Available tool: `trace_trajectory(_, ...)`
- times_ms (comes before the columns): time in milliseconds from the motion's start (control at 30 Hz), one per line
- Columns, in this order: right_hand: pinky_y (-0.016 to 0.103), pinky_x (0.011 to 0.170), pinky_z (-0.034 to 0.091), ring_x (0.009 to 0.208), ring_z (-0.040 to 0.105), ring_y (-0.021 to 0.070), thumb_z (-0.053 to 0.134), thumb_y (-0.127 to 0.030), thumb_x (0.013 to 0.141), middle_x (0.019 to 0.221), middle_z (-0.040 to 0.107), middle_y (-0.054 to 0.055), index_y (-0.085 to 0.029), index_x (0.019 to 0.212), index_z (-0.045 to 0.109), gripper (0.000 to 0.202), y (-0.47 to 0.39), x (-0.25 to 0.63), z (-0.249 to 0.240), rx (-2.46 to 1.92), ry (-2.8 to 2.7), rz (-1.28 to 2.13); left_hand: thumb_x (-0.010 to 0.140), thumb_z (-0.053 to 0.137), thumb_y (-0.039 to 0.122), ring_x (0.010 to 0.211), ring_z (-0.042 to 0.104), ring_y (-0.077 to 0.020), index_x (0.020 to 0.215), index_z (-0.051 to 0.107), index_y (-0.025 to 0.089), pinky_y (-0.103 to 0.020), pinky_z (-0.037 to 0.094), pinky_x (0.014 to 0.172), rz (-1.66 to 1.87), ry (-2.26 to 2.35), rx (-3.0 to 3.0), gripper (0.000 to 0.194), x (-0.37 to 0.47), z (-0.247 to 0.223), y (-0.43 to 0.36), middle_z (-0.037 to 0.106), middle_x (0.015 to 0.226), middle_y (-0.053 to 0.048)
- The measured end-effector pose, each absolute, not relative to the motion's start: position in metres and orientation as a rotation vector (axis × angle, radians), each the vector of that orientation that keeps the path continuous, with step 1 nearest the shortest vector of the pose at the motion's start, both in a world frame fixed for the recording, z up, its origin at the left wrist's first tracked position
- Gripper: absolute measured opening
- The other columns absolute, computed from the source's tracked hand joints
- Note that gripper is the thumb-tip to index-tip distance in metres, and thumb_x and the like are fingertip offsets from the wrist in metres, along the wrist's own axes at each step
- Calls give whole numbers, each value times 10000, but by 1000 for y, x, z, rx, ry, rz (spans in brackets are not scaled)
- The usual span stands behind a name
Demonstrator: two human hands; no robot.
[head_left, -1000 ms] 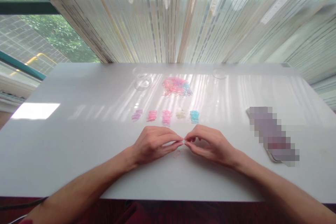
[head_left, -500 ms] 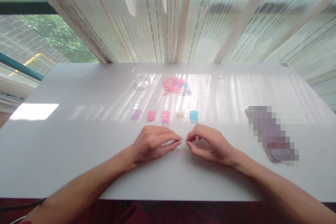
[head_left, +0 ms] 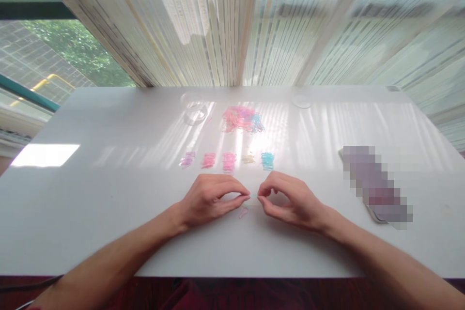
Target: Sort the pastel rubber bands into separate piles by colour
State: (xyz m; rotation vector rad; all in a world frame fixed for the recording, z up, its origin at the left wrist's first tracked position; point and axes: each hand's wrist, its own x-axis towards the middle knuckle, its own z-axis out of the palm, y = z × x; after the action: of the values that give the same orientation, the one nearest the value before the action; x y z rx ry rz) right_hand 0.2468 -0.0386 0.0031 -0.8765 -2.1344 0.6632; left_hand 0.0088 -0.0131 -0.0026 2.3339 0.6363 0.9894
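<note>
My left hand (head_left: pixel 214 197) is closed in a pinch, thumb against fingertips. Opposite it, across a narrow gap, my right hand (head_left: pixel 288 198) pinches too. Something thin and pale green (head_left: pixel 253 196) shows faintly between the fingertips; its kind is too small to make out. Just below lies a small pink loop-shaped piece (head_left: pixel 243 212). Beyond the hands, small pieces lie in a row of groups: purple (head_left: pixel 188 159), red-pink (head_left: pixel 208 160), pink (head_left: pixel 228 162), pale yellow (head_left: pixel 248 158) and blue (head_left: pixel 268 161).
Farther back is a mixed heap (head_left: pixel 242 119) of similar coloured pieces. A clear round container (head_left: pixel 195 114) stands left of it, a clear round lid (head_left: pixel 302 101) to the right. A blurred-out flat object (head_left: pixel 378 186) lies on the white table (head_left: pixel 109 203). A striped curtain (head_left: pixel 225 24) hangs behind.
My left fingertips have drawn slightly left, widening the gap between the hands a little. The right hand has hardly moved. The view has shifted slightly.
</note>
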Motion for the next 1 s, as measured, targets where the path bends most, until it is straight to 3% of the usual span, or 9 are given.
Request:
trace_trajectory(700,257,620,467,693,580,150,546,-102,908,757,627,12,-211,877,599,125,-27,263,10,-934,-2317,533,947,650,171,755,721,-126,964,712,178,-222,538,693,894,643,2465,65,4,-5,-10,779,882,-18)
trace_trajectory(1000,262,583,481,663,580,156,565,-155,916,755,588,17,-226,879,652,118,-12,286,10,-1182,-2242,475,936,660,305,606,614,-86,983,722,217,-245,415,559,544,618,2667,117,-5,1,-11,723,926,7)
